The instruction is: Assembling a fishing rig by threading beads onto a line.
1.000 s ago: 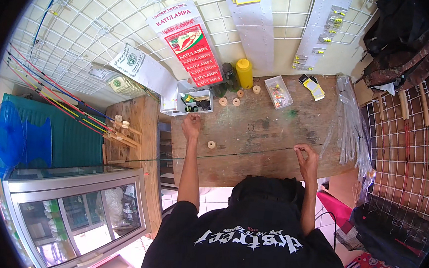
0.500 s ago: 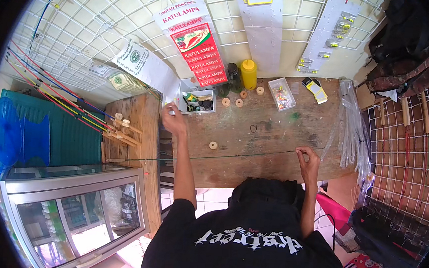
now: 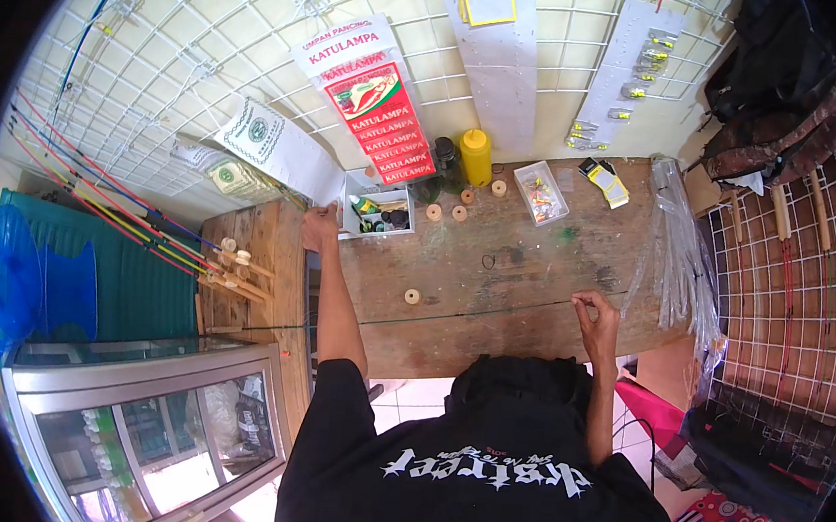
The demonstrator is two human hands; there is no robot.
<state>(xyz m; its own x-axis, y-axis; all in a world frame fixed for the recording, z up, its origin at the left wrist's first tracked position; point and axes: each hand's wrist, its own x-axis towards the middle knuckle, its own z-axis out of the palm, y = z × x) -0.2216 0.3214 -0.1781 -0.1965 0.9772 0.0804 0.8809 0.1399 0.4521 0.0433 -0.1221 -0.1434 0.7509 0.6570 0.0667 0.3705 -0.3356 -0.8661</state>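
Rod [image 3: 463, 313], thin, dark and probably light and whippy, lies along the wooden counter's [image 3: 534, 259] front edge, pinched in the right hand [image 3: 596, 317]; left hand [image 3: 320, 227] rests curled by the white tray [image 3: 378, 215], seemingly empty.

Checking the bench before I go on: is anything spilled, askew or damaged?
Nothing clearly damaged. The table has a small green stain near the clear box, and a thin dark rod lies across it, pinched by the right hand.

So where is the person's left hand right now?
In the head view, the left hand is at the wooden table's left edge, beside the small white tray.
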